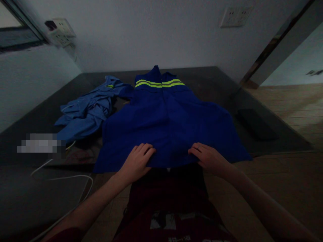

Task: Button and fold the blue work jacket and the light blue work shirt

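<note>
A royal-blue work jacket (161, 117) with yellow-green reflective stripes lies spread on the dark table, its collar toward the wall and its hem toward me. My left hand (138, 159) is closed on the hem left of the middle, fingers curled on top of the cloth and the thumb at the edge. To the right, my right hand (209, 158) pinches the same hem, a ring on one finger. Its thumb is mostly hidden. The hem hangs slightly over the table's near edge, close to my body.
A crumpled lighter-blue garment (88, 109) lies on the left of the dark table (207, 75). A flat black object (256, 124) rests at the right. A white cable (68, 177) trails at the left front. Wall sockets (236, 16) sit above the table.
</note>
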Action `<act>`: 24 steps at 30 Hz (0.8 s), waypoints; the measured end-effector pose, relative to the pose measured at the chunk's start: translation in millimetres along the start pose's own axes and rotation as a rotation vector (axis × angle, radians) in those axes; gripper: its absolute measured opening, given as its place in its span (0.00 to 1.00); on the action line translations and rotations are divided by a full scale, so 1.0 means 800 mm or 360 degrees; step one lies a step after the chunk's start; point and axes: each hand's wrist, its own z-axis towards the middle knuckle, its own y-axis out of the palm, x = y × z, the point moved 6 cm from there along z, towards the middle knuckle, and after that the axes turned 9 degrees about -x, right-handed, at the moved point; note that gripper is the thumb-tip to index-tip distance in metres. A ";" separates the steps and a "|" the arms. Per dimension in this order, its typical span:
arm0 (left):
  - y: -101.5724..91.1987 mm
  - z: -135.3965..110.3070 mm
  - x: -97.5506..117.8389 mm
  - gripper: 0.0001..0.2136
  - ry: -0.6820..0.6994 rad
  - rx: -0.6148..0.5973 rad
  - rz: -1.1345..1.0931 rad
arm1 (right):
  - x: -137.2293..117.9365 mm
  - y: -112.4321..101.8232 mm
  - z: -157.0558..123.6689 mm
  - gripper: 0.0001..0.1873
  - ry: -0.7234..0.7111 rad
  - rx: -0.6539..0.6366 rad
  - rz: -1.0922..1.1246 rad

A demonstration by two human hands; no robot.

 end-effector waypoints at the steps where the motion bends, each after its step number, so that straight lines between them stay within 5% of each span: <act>1: -0.001 0.001 0.000 0.19 -0.0019 -0.0051 0.0003 | 0.000 0.001 0.000 0.15 0.0000 0.0009 0.0003; 5: -0.003 0.003 0.002 0.16 -0.0066 -0.0207 -0.0004 | -0.004 -0.006 -0.003 0.14 -0.0065 0.0099 -0.0033; 12: -0.006 -0.010 -0.005 0.23 -0.0148 -0.0202 -0.0125 | -0.004 -0.016 -0.020 0.14 -0.0132 0.0280 -0.0088; 18: -0.008 -0.060 -0.062 0.20 -0.0511 -0.0180 -0.0143 | 0.030 0.002 -0.050 0.31 0.0051 0.0180 -0.0163; 24: -0.003 -0.097 -0.122 0.13 -0.0650 -0.0305 -0.0192 | 0.085 -0.004 -0.099 0.32 0.0287 0.0148 -0.0119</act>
